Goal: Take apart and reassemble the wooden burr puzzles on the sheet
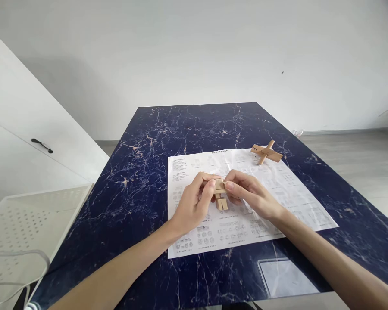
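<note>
Between my two hands is a small wooden puzzle [222,204] of notched, light-coloured blocks fitted together. My left hand [196,196] pinches its left side with thumb and fingers. From the right, my right hand [250,193] grips the same piece, its thumb on the front edge; the fingers behind are partly hidden. Under both hands lies a white instruction sheet [268,219] printed with small diagrams, its text too small to read. On the sheet's far right corner rests a wooden cross-shaped piece [267,152], a flat board with a rod across it and a dark mark on one end.
The dark blue marble-patterned table [142,172] extends to a pale wall. A flat rectangular pale item [287,277] lies by the near edge. At left stand a white cabinet [26,159] and a perforated white surface [19,224] with a cable [19,253].
</note>
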Motion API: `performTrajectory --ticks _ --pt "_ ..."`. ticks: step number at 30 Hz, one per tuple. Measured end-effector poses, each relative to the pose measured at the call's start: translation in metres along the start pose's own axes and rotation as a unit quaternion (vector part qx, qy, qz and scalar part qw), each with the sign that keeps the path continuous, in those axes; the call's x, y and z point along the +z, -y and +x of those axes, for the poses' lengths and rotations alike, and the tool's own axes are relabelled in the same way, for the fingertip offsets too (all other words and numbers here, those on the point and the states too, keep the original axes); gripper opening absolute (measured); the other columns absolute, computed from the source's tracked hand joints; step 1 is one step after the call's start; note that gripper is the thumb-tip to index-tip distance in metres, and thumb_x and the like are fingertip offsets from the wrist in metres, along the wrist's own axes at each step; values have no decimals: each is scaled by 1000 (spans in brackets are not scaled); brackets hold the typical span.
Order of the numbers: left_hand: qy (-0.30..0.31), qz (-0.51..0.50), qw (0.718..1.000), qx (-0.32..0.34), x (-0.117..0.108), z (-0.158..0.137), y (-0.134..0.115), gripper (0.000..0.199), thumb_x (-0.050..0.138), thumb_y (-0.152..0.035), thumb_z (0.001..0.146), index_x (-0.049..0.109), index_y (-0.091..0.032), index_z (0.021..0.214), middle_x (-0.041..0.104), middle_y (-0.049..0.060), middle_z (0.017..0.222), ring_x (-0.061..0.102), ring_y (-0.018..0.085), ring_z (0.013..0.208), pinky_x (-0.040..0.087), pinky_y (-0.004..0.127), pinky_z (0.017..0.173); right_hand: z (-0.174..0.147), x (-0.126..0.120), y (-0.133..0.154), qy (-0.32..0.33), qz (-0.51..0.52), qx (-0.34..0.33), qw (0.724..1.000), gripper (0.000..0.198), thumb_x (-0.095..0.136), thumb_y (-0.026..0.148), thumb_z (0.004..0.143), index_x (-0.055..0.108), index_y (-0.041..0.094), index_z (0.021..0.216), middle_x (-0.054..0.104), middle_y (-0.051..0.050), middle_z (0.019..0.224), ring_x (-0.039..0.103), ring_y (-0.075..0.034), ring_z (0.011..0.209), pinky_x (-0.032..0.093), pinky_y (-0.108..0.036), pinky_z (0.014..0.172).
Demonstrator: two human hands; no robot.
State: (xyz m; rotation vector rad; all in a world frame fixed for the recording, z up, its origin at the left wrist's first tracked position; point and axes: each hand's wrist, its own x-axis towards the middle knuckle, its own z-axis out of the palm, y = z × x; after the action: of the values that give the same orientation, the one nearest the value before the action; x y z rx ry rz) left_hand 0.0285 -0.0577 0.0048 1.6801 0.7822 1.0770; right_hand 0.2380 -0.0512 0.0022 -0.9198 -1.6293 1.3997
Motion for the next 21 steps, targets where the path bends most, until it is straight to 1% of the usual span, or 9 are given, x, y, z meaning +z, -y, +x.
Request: performTrajectory --ticks 5,9,14,18,21 --pt "-19 36 999 6 0 -1 4 29 43 -44 114 60 -21 111 65 2 91 54 15 71 44 30 66 0 0 1 5 29 23 999 38 65 54 104 59 22 87 49 5 67 43 -11 56 33 -29 55" --pt "-17 41 999 5 -1 -2 8 29 43 -44 113 60 -21 113 60 0 83 49 14 67 42 30 64 1 0 -2 11 56 35 998 39 67 55 103 59 21 85 48 5 66 43 -11 54 34 -28 52" --pt "-23 44 999 -9 -2 -2 8 28 45 -45 113 59 -21 110 58 -1 82 52 14 69 44 30 67 2 3 -4 8 59 49 997 42 67 57 102 57 21 84 48 5 67 43 -10 53 35 -26 49" --pt "-21 -1 998 -51 -1 2 0 31 43 -46 113 56 -21 103 58 0 82 52 14 68 45 30 66 4 8 -3 -9 60 48 997 43 67 60 101 58 22 84 47 6 63 42 -11 53 37 -27 50" --pt "-16 -47 996 -72 2 3 -5 32 41 -46 114 54 -21 99 63 2 89 56 15 73 48 30 69 5 11 -2 -35 70 60 995 48 66 64 99 54 23 78 44 6 60 41 -11 51 38 -27 49"
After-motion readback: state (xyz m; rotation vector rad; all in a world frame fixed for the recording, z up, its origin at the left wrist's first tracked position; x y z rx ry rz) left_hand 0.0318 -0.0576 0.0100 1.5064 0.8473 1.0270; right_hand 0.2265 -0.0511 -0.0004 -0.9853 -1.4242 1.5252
